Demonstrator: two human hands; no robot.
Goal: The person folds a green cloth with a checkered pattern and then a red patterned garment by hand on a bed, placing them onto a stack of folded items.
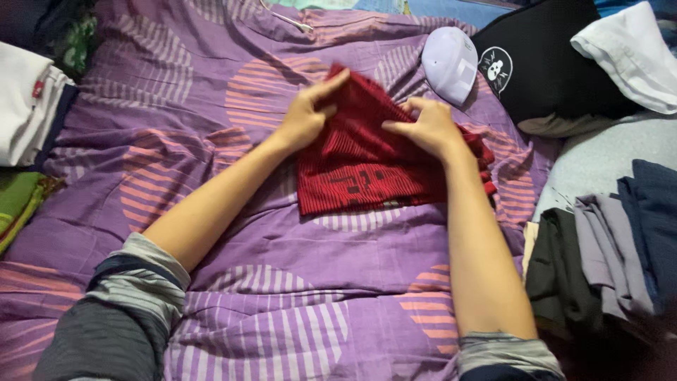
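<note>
Striped grey sleeves (134, 282), pushed up both forearms, sit nearest the lens, w/ the purple patterned bedsheet (282, 310) spread under them. Far left: a white folded garment (21, 106) and a green cloth (15, 201) at the bed edge, well apart from the hands.

Centre: red ribbed garment (360, 166) lies on the sheet, approx. mid-bed. Progress, as I judge it: partly folded. Lower part is flat and squared off; upper part is bunched and lifted, so the top fold looks unfinished.

Left hand (307, 116) pinches the upper-left edge of the red garment, thumb and fingers closed on the fabric, index extended along it. Right hand (427, 127) grips the upper-right part, fingers curled and clamped on a raised fold. Both grips are closed on cloth, not released.

Right side: lilac cap (450, 63) near the garment's top corner, black printed item (543, 63), white cloth (631, 53), then 1 stack of dark folded clothes (606, 261) at the bed's right edge.
</note>
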